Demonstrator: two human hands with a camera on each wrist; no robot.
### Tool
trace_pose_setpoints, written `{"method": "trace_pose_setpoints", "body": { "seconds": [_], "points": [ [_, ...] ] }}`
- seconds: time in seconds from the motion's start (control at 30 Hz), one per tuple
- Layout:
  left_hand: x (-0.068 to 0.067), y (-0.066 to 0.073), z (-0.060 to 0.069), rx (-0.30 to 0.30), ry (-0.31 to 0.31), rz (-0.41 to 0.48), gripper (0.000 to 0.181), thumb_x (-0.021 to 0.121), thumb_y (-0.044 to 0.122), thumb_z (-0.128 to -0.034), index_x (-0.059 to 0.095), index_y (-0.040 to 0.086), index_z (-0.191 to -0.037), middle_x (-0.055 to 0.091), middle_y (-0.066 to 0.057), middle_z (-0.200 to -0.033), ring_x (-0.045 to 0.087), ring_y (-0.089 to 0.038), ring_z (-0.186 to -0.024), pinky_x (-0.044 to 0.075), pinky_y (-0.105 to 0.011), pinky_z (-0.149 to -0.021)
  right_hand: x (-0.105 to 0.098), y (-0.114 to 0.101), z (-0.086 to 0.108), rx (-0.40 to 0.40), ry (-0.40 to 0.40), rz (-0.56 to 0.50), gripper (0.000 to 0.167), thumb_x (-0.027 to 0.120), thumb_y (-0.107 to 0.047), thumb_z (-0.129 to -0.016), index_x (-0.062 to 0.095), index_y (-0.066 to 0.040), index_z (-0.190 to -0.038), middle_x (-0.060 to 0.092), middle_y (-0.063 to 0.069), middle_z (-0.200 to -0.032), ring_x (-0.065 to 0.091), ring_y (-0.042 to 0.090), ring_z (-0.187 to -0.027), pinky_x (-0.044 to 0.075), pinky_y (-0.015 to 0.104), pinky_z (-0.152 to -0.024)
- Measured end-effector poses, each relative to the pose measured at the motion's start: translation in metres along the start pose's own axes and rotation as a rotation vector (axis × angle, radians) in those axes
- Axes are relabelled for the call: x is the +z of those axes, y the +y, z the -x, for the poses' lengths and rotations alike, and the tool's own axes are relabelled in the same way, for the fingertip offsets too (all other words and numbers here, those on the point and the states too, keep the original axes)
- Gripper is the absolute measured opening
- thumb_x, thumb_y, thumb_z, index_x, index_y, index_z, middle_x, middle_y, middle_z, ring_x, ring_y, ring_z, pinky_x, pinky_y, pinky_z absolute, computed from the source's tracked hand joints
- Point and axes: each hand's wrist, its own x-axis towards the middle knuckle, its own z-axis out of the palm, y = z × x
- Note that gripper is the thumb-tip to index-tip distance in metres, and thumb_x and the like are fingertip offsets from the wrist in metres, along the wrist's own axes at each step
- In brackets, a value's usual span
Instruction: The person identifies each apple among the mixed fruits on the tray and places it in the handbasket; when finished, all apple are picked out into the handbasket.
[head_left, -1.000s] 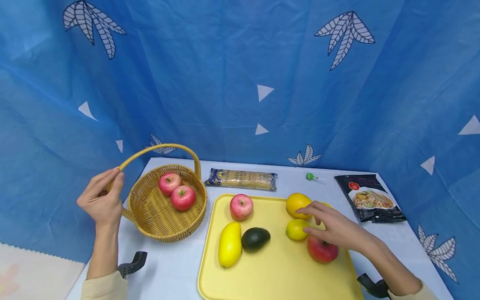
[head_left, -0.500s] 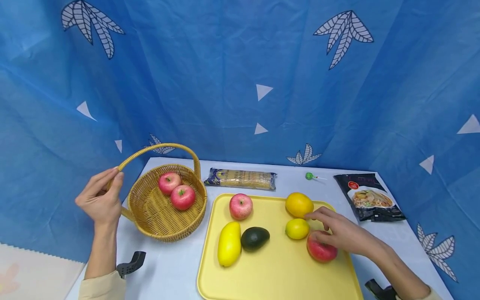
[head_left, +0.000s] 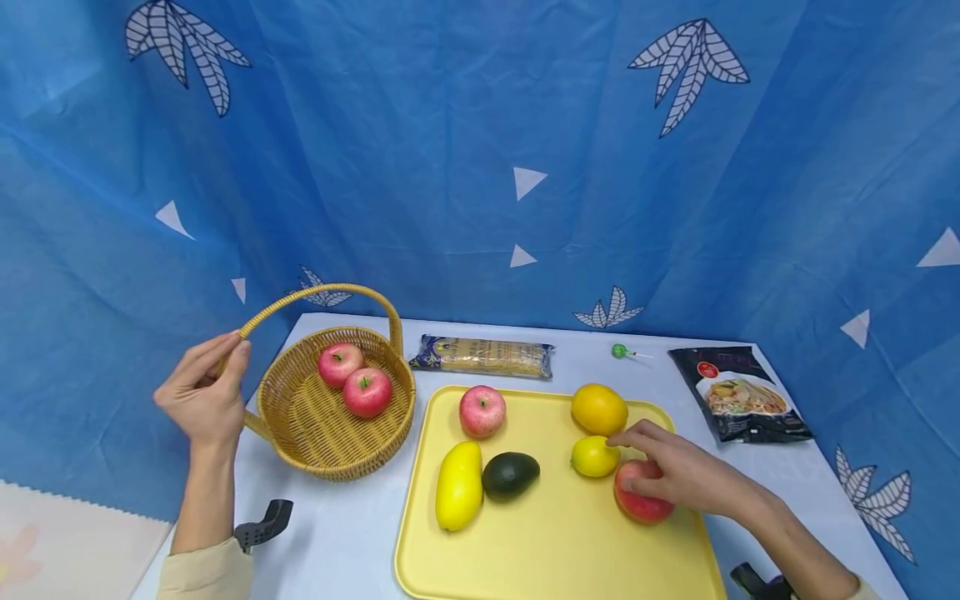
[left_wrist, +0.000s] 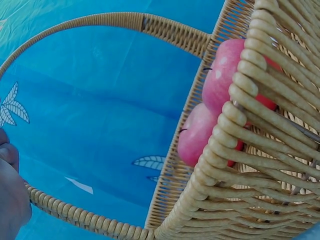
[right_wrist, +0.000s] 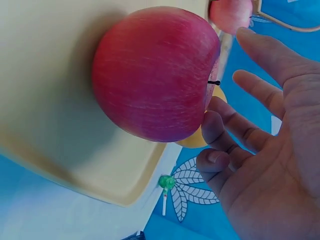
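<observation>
My left hand (head_left: 201, 396) pinches the handle (head_left: 341, 290) of a yellow wicker basket (head_left: 318, 437). Inside the basket lie two pink-red apples (head_left: 367, 392), also visible past the weave in the left wrist view. Over the right side of a yellow tray (head_left: 540, 550) hovers my right hand (head_left: 686, 472), its fingers loosely bent above a red apple (head_left: 637, 497). In the right wrist view that apple (right_wrist: 155, 75) sits beside the fingers, with no grip round it. A lemon (head_left: 595, 457) and an orange-yellow fruit (head_left: 600, 408) lie just beyond the apple.
Elsewhere on the tray are a pink apple (head_left: 482, 412), a yellow mango (head_left: 459, 487) and a dark green avocado (head_left: 511, 476). Behind it lie a pack of noodles (head_left: 487, 357), a green lollipop (head_left: 619, 351) and a black food packet (head_left: 738, 396). A blue curtain (head_left: 465, 167) hangs behind.
My right hand has shifted slightly right and down from the lemon and orange-yellow fruit to over the red apple. The left hand stays on the basket handle.
</observation>
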Motion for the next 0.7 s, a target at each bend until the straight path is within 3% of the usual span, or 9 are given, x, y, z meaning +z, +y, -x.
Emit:
{"method": "trace_pose_setpoints", "body": {
  "seconds": [0.1, 0.43, 0.7],
  "points": [
    [0.000, -0.001, 0.000, 0.000, 0.001, 0.026, 0.016, 0.073, -0.023, -0.0754, 0.067, -0.025, -0.090, 0.075, -0.020, -0.090, 0.073, -0.014, -0.078, 0.058, -0.015, -0.068, 0.000, 0.000, 0.001, 0.019, -0.005, 0.009, 0.058, 0.076, -0.052, -0.085, 0.061, -0.027, -0.135, 0.056, 0.000, -0.127, 0.055, 0.022, -0.111, 0.054, 0.053, -0.097],
    [0.001, -0.003, 0.001, 0.002, 0.002, 0.063, 0.017, 0.073, -0.025, -0.0743, 0.067, -0.026, -0.089, 0.075, -0.022, -0.091, 0.074, -0.016, -0.078, 0.058, -0.016, -0.068, 0.000, 0.008, 0.011, 0.110, -0.056, 0.077, 0.063, 0.080, -0.059, -0.077, 0.064, -0.030, -0.131, 0.054, -0.006, -0.118, 0.052, 0.012, -0.099, 0.055, 0.031, -0.082],
    [-0.001, 0.000, 0.000, 0.000, 0.007, 0.021, 0.015, 0.073, -0.023, -0.0751, 0.069, -0.024, -0.090, 0.075, -0.020, -0.090, 0.073, -0.015, -0.078, 0.057, -0.015, -0.068, 0.008, 0.012, 0.013, 0.159, -0.084, 0.021, 0.074, 0.088, -0.055, -0.068, 0.061, -0.032, -0.133, 0.053, -0.005, -0.118, 0.054, 0.017, -0.101, 0.055, 0.034, -0.079]
  ]
}}
